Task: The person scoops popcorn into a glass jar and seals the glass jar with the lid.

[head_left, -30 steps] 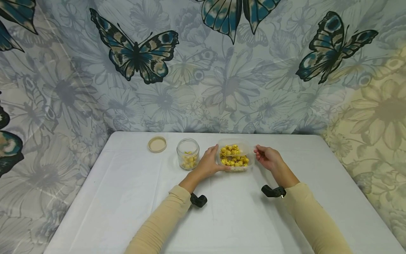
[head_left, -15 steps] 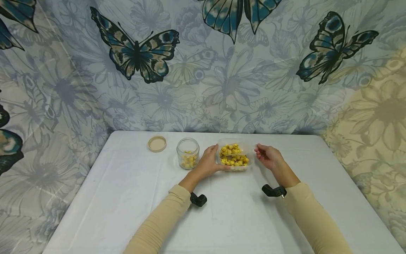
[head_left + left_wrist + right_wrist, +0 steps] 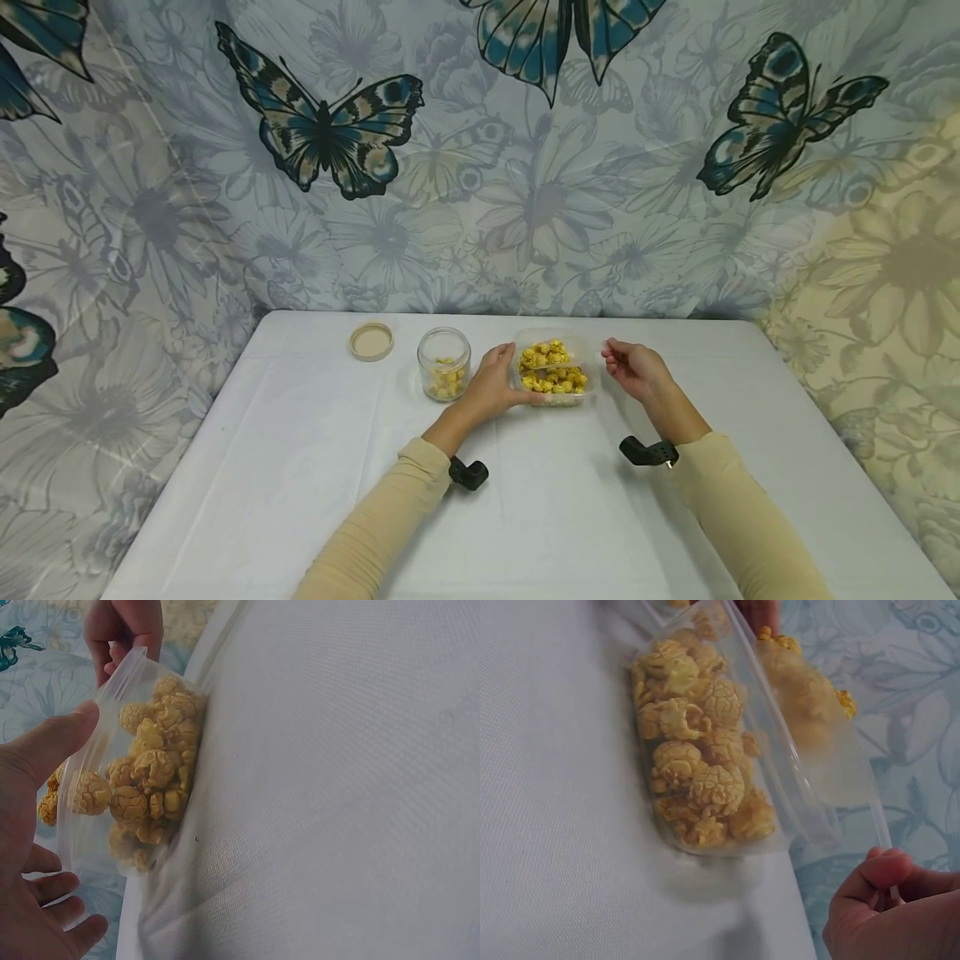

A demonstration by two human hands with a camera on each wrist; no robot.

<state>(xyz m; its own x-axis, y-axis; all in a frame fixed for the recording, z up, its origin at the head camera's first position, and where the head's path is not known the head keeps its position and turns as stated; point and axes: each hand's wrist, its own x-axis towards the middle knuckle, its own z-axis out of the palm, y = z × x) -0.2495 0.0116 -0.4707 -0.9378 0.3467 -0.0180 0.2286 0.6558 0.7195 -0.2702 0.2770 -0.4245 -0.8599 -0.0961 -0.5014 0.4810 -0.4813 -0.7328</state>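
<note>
A clear plastic tub [image 3: 558, 400] of yellow popcorn [image 3: 555, 382] stands on the table. My left hand [image 3: 491, 387] holds its left side, the thumb along the near rim and the fingers toward the far side. In the left wrist view that thumb [image 3: 64, 739] lies on the rim. At the tub's right, my right hand [image 3: 633, 371] pinches the thin end of a translucent plastic scoop [image 3: 847, 769]. Its wide part reaches over the tub with popcorn [image 3: 810, 697] on it. The scoop's outline is hard to make out in the head view.
Left of the tub stands a glass jar [image 3: 444, 342], its mouth uncovered, with some popcorn [image 3: 447, 383] inside. Farther left lies a round beige lid [image 3: 371, 342]. A white cloth covers the table [image 3: 525, 517]; a butterfly-print curtain [image 3: 540, 208] hangs behind its back edge.
</note>
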